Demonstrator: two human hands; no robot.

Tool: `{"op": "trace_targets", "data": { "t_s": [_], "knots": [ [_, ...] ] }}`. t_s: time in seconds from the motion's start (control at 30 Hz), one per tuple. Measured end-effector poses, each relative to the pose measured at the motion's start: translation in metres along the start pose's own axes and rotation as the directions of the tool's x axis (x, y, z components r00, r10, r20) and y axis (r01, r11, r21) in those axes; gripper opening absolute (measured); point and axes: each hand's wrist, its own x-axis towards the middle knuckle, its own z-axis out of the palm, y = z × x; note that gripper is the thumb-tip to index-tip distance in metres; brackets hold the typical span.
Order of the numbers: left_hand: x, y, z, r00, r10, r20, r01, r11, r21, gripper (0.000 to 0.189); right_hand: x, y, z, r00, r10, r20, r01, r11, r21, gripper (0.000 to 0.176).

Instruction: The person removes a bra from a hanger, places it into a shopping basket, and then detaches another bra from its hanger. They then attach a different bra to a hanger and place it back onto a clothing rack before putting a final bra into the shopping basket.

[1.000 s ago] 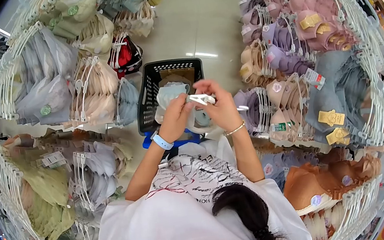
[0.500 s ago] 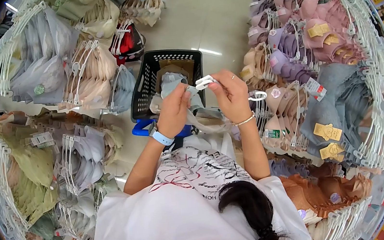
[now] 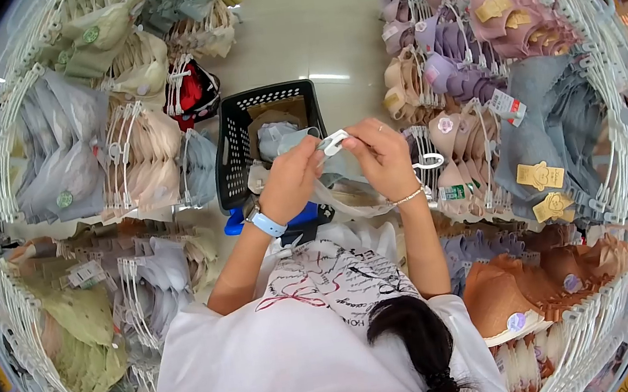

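Observation:
Both of my hands are raised in front of my chest, above the near end of a black shopping basket (image 3: pixel 229 152). My right hand (image 3: pixel 384 163) is closed on a white plastic hanger (image 3: pixel 334 143) by its clip end; the hanger's hook shows past my wrist. Fingers of my left hand (image 3: pixel 287 185) pinch pale grey fabric at the clip, apparently the edge of a bra. Sheer pale fabric (image 3: pixel 351 205) hangs in a loop between my hands. Inside the basket lie light grey-blue garments (image 3: pixel 275 139) and brown cardboard.
Racks of bras on white hangers flank me: grey bras (image 3: pixel 58 150) and green bras (image 3: pixel 68 315) left, blue-grey bras (image 3: pixel 548 133) and brown bras (image 3: pixel 513 289) right. Tiled floor (image 3: pixel 292 32) runs ahead between them. A blue part (image 3: pixel 233 222) shows under the basket.
My left fingers have come up against the hanger clip, which now tilts more. My view has shifted slightly, so the racks and basket sit differently.

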Motion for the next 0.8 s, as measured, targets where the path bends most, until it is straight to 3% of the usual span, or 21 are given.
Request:
{"op": "trace_targets", "data": {
  "t_s": [0.17,0.33,0.47,0.6,0.7,0.77,0.8],
  "knots": [
    [0.007,-0.013,-0.025,0.996,0.025,0.088,-0.028,0.999,0.043,0.007,0.013,-0.002,0.019,0.996,0.068,0.052,-0.071,0.997,0.039,0.013],
    [0.001,-0.037,-0.050,0.997,-0.073,-0.011,0.074,0.995,0.072,0.007,0.040,-0.003,0.055,0.997,-0.034,0.072,0.032,0.999,0.025,0.011],
    [0.006,-0.058,-0.071,0.983,-0.143,-0.117,0.155,0.982,0.108,0.008,0.068,0.005,0.085,0.979,-0.070,0.189,0.065,0.997,0.035,0.011],
    [0.010,-0.075,-0.077,0.953,-0.220,-0.209,0.258,0.950,0.176,0.011,0.099,0.017,0.107,0.921,-0.128,0.369,0.096,0.990,0.103,0.013],
    [0.026,-0.088,-0.071,0.887,-0.360,-0.290,0.404,0.909,0.107,0.018,0.115,0.037,0.122,0.860,-0.177,0.478,0.148,0.984,0.099,0.016],
    [0.032,-0.101,-0.063,0.878,-0.358,-0.317,0.398,0.915,0.069,0.022,0.131,0.057,0.126,0.822,-0.241,0.516,0.165,0.968,0.189,0.016],
    [0.044,-0.100,-0.059,0.845,-0.407,-0.348,0.444,0.895,0.032,0.020,0.140,0.068,0.122,0.749,-0.241,0.617,0.147,0.969,0.201,0.018]
  ]
}}
